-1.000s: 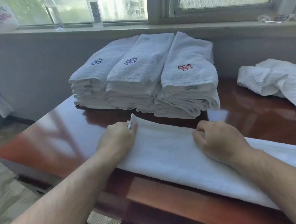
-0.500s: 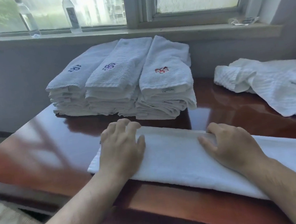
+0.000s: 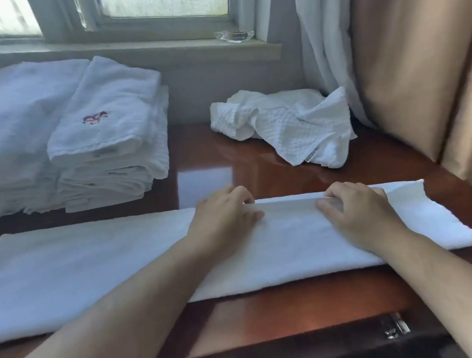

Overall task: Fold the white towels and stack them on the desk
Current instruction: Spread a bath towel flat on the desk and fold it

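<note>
Seen from the head camera, a person works a long white towel [image 3: 121, 261] folded into a strip along the near edge of the counter [image 3: 256, 159], apparently lining up its far hem before the crosswise fold, which calls for lifting one end over the other. The left hand [image 3: 224, 218] and right hand [image 3: 357, 209] rest on the strip's right half, fingers curled at the hem. Folded stacks [image 3: 105, 140] sit at the far left, a crumpled towel [image 3: 284, 124] far right.
</note>
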`<state>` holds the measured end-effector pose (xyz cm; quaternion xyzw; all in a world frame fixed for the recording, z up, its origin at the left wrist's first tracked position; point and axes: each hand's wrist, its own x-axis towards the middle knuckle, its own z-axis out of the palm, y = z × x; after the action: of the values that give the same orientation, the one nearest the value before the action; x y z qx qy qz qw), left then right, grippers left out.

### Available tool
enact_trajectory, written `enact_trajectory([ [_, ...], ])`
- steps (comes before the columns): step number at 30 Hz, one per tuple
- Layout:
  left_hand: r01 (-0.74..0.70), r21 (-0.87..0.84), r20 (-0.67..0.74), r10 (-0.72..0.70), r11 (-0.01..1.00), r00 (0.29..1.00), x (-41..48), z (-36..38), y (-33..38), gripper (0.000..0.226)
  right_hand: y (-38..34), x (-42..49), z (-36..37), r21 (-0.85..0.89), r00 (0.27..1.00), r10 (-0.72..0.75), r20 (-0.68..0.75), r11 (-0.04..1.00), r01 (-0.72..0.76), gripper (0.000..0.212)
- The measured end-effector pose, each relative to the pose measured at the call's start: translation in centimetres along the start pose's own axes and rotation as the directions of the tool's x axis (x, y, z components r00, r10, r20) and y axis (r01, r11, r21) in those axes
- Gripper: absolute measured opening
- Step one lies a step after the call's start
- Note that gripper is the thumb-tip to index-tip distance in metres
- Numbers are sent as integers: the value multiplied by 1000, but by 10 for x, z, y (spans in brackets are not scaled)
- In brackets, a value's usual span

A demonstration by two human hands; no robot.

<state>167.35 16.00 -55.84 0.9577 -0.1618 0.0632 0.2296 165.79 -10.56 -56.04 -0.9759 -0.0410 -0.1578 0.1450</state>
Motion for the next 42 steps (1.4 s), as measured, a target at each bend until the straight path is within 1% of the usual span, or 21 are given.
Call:
enact_trajectory([
  [2,-3,-11,-18,3,1000,1000,8,-1,1,14,6,7,-2,-19,999,-24,42,1000,25,19],
  [5,-8,-3,-62,8,1000,998,16,-5,1,12,8,20,-7,-13,999,-44,24,999,44,21],
  [10,34,118,-39,-30,992,999,21,1,0,17,19,22,-4,-69,999,30,23,997,-29,21],
  [12,29,115,-69,-21,993,997,18,7,0,23,30,22,-5,-24,999,50,18,999,-49,14],
  [15,8,110,-40,-3,994,999,14,11,-1,33,37,29,-11,57,993,50,105,997,-56,20],
  [17,-1,80,-34,4,997,999,13,11,-1,30,34,32,-14,110,996,37,77,993,-45,18],
  [18,-8,57,-43,11,998,999,11,11,-1,26,33,33,-15,58,999,35,42,998,-37,13],
  [19,-15,31,-60,17,999,998,10,10,-1,23,32,32,-14,-40,999,43,-2,998,-43,5],
  [20,-20,6,-84,21,1000,996,9,10,0,21,29,30,-14,-147,996,63,-67,986,-72,7],
  [21,-24,-15,-113,22,1000,993,8,9,0,20,24,26,-12,-208,988,69,-141,973,-97,13],
  [22,-28,-35,-146,23,999,989,7,8,1,19,14,22,-12,-198,979,70,-192,974,-109,13],
  [23,-31,-63,-181,19,998,983,5,6,3,20,3,18,-11,-133,976,59,-210,987,-89,10],
  [25,-29,-150,-257,-11,988,966,-1,-1,5,20,-27,8,-4,28,991,29,-128,999,-26,14],
  [27,-29,-201,-307,-35,979,951,-13,-13,0,19,-56,2,7,132,998,-49,-36,990,53,16],
  [29,-6,-168,-264,-39,986,964,-33,-26,-17,16,-84,-2,14,247,986,-166,12,956,158,15],
  [31,45,-95,-187,-62,994,980,-59,-40,-42,13,-110,-2,23,294,959,-276,60,923,247,13],
  [32,73,-54,-174,-82,996,981,-74,-49,-55,11,-122,-1,28,290,943,-323,76,912,289,12],
  [34,135,8,-205,-130,991,970,-102,-66,-81,6,-146,1,37,282,916,-393,81,890,357,12],
  [36,227,47,-252,-208,973,945,-124,-83,-106,10,-169,4,44,300,886,-456,86,860,413,11],
  [39,436,120,-301,-386,892,872,-148,-103,-139,15,-199,4,52,348,844,-528,92,811,470,10],
  [42,643,143,-279,-592,753,756,-157,-115,-157,26,-214,-2,60,369,816,-573,76,777,511,15],
])
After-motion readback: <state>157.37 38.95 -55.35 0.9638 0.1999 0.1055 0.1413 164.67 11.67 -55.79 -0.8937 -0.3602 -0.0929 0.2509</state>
